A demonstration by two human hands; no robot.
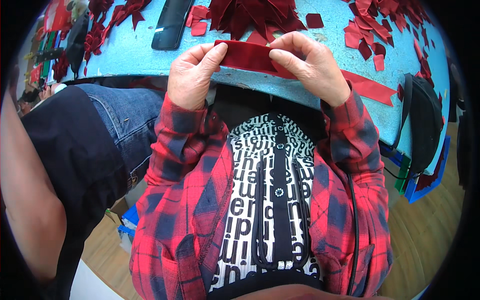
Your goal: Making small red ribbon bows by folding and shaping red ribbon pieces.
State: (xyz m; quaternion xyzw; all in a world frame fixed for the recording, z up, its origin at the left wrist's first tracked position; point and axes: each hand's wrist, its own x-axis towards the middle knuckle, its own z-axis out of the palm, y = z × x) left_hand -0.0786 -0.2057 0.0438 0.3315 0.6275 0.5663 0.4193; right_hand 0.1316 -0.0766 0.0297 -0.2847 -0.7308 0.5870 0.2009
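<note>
A dark red velvet ribbon (245,56) is stretched between my two hands at the near edge of the table. My left hand (191,75) pinches its left end between thumb and forefinger. Thumb and forefinger of my right hand (315,65) pinch it farther right. A lighter red tail of ribbon (372,89) shows past my right wrist and ends in a notched tip; my hand covers where it joins the held part. Just beyond the ribbon lies a pile of dark red velvet pieces (255,17) with pointed ends.
A black phone (171,25) lies on the light blue table (320,37). Red scraps (370,37) are scattered at the far right. A black bag (424,120) hangs at the right edge above a blue crate (422,187). Another person in jeans (125,117) sits close on my left.
</note>
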